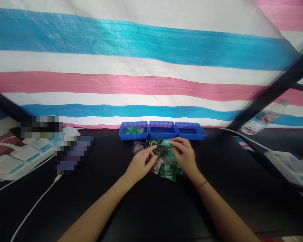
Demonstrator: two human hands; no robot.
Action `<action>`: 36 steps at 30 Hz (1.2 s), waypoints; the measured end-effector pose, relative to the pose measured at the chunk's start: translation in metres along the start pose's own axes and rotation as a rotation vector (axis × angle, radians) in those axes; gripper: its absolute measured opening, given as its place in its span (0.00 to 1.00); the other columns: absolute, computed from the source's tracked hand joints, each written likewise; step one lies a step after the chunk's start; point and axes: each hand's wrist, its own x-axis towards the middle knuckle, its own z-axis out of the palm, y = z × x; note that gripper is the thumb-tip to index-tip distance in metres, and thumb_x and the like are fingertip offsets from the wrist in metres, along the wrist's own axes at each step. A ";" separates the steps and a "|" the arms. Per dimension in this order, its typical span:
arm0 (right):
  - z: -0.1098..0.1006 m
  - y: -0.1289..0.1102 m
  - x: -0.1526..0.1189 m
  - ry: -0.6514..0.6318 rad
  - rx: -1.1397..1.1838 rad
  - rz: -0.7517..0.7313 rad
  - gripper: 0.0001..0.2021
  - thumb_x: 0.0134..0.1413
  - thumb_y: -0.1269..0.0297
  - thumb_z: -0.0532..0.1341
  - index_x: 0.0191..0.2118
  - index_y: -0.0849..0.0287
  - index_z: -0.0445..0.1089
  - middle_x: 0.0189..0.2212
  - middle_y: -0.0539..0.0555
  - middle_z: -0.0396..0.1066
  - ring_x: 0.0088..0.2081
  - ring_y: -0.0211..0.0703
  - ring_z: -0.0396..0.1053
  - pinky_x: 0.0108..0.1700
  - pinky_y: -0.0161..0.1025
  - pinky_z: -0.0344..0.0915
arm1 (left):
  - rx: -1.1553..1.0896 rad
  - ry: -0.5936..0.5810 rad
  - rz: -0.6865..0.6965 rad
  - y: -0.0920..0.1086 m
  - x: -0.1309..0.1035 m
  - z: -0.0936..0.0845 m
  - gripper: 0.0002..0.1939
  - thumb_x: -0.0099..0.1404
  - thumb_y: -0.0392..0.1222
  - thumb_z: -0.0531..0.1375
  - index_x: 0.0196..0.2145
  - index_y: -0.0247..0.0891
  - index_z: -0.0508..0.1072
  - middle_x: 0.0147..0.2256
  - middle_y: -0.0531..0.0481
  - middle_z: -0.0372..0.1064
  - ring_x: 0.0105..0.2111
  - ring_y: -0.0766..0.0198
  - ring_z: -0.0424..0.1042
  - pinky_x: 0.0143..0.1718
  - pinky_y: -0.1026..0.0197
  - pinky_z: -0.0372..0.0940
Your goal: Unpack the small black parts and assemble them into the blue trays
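This looks like a makeshift work booth: striped plastic sheeting (146, 84) walls it off (behind a black frame (267, 88)), and a black table (151, 211) carries a power strip (16, 167), blue bins (163, 134) and small plastic bags (168, 172).

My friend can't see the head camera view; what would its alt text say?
A person's left hand and right hand are at a heap of small plastic packets on a black table. Behind it, three blue trays stand in a row, the leftmost holding green packets, before a striped sheet.
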 end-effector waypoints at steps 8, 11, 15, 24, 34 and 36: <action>0.015 -0.051 -0.013 -0.093 0.045 -0.220 0.19 0.54 0.74 0.62 0.51 0.51 0.70 0.43 0.57 0.68 0.47 0.51 0.64 0.50 0.52 0.66 | -0.308 0.133 -0.184 0.003 -0.001 0.006 0.20 0.68 0.47 0.55 0.55 0.39 0.65 0.45 0.45 0.71 0.37 0.61 0.72 0.37 0.62 0.68; 0.017 -0.056 -0.013 -0.067 0.070 -0.095 0.16 0.54 0.70 0.62 0.49 0.53 0.71 0.53 0.60 0.61 0.55 0.55 0.60 0.51 0.53 0.64 | -0.227 0.128 -0.120 0.000 0.000 -0.002 0.18 0.68 0.42 0.54 0.55 0.41 0.65 0.50 0.45 0.68 0.40 0.62 0.72 0.41 0.62 0.67; 0.013 -0.050 -0.009 -0.067 0.223 0.075 0.12 0.60 0.69 0.57 0.48 0.53 0.71 0.52 0.59 0.63 0.51 0.50 0.65 0.50 0.49 0.66 | -0.098 0.027 -0.032 -0.002 0.001 -0.013 0.20 0.69 0.40 0.52 0.58 0.42 0.60 0.41 0.49 0.72 0.33 0.65 0.72 0.38 0.62 0.66; 0.019 -0.053 -0.013 -0.297 0.558 0.306 0.14 0.58 0.63 0.60 0.50 0.53 0.69 0.30 0.51 0.68 0.27 0.40 0.66 0.30 0.38 0.68 | -0.186 0.239 -0.139 0.000 0.003 -0.008 0.13 0.69 0.45 0.53 0.47 0.40 0.71 0.44 0.47 0.72 0.38 0.62 0.73 0.38 0.62 0.68; 0.022 -0.046 -0.015 -0.140 0.603 0.454 0.22 0.57 0.64 0.63 0.57 0.51 0.64 0.36 0.53 0.74 0.38 0.47 0.74 0.41 0.45 0.72 | -0.460 0.177 -0.186 -0.009 0.001 0.005 0.25 0.65 0.45 0.59 0.58 0.42 0.61 0.44 0.45 0.70 0.42 0.59 0.73 0.43 0.57 0.70; 0.020 -0.045 -0.013 -0.101 0.553 0.422 0.15 0.57 0.65 0.63 0.50 0.51 0.71 0.40 0.54 0.76 0.41 0.48 0.74 0.44 0.47 0.72 | -0.519 0.175 -0.217 -0.010 0.002 0.007 0.28 0.66 0.47 0.58 0.61 0.42 0.57 0.45 0.45 0.70 0.42 0.60 0.73 0.44 0.56 0.70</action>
